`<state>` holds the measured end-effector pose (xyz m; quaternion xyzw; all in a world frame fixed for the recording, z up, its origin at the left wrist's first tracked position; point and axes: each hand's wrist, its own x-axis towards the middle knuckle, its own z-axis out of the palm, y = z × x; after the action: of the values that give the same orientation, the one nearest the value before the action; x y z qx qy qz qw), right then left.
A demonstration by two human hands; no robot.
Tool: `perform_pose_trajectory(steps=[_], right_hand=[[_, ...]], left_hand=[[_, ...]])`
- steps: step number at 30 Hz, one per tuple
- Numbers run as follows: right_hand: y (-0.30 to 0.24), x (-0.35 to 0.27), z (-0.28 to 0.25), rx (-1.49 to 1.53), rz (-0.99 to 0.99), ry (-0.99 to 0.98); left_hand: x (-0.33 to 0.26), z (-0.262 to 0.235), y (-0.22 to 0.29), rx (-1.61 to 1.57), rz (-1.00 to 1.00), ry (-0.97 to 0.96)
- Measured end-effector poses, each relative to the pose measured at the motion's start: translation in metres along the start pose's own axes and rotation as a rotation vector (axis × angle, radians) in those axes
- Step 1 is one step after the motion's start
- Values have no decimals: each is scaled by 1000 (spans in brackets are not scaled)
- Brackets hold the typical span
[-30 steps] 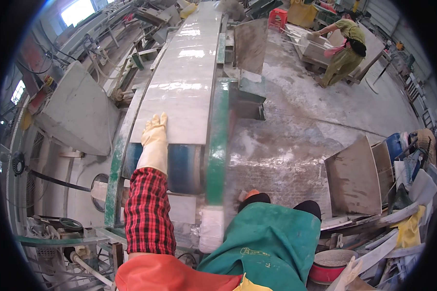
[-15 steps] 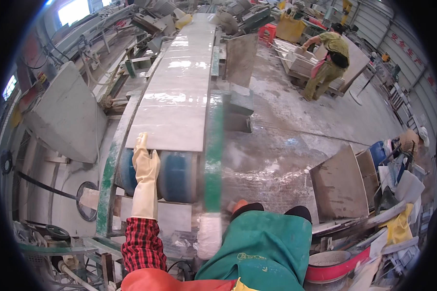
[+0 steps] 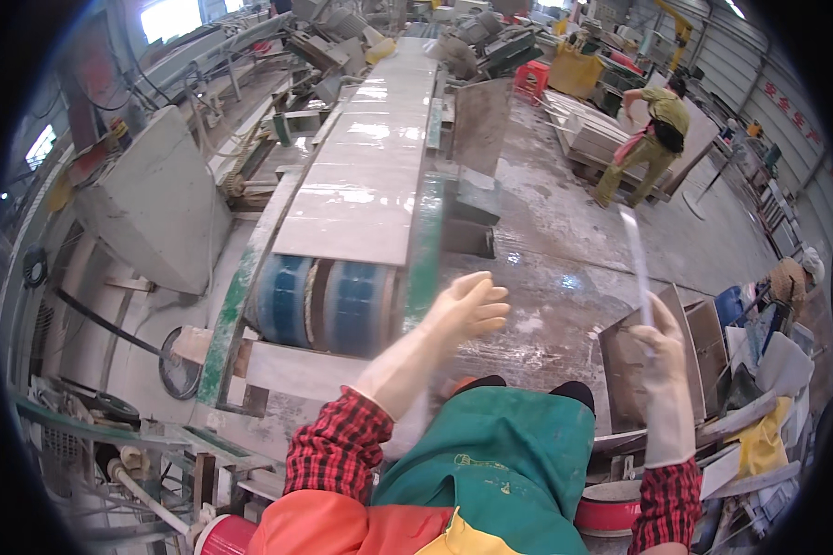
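My left hand [image 3: 472, 305], in a long cream rubber glove, is off to the right of the conveyor's near end. Its fingers are loosely extended and nothing shows in them. At the right, my right hand [image 3: 660, 338], gloved the same way, grips a thin, pale straight strip [image 3: 637, 254] that stands nearly upright and is blurred by motion. Ahead on the left, a wet, glossy pale stone slab [image 3: 342, 217] lies on the conveyor. Below its near edge, the conveyor's blue bands [image 3: 356, 305] show on the end roller.
Green rails [image 3: 424, 250] flank the conveyor. A large grey panel [image 3: 162, 203] leans at left. Brown boards [image 3: 625, 365] and a red-sided round tub [image 3: 606, 511] are near on the right. Farther off, a person [image 3: 657, 129] stands by stacked slabs [image 3: 578, 125].
My left hand has left the slab's near edge and swung right. My right hand has come into view with the strip. The far person has straightened somewhat, and the view has shifted.
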<state>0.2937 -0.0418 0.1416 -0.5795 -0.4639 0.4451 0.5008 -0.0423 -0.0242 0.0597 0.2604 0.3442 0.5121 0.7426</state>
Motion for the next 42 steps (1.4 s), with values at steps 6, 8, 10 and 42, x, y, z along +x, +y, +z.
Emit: perform_pose_trajectory(steps=[6,8,10,42], right_hand=[[-10,17,161,-605,-891,-670],[-26,0,209,-870,-1056,-737],[-15,7,232,-918,-1254,-771],[135,14,-127,-700,-129,153]], left_hand=[[-17,-9,11,-340,209,9],[-20,-43,12,-381,308,173],[-33,-76,14,-412,385,238],[15,-222,30,-509,449,815]])
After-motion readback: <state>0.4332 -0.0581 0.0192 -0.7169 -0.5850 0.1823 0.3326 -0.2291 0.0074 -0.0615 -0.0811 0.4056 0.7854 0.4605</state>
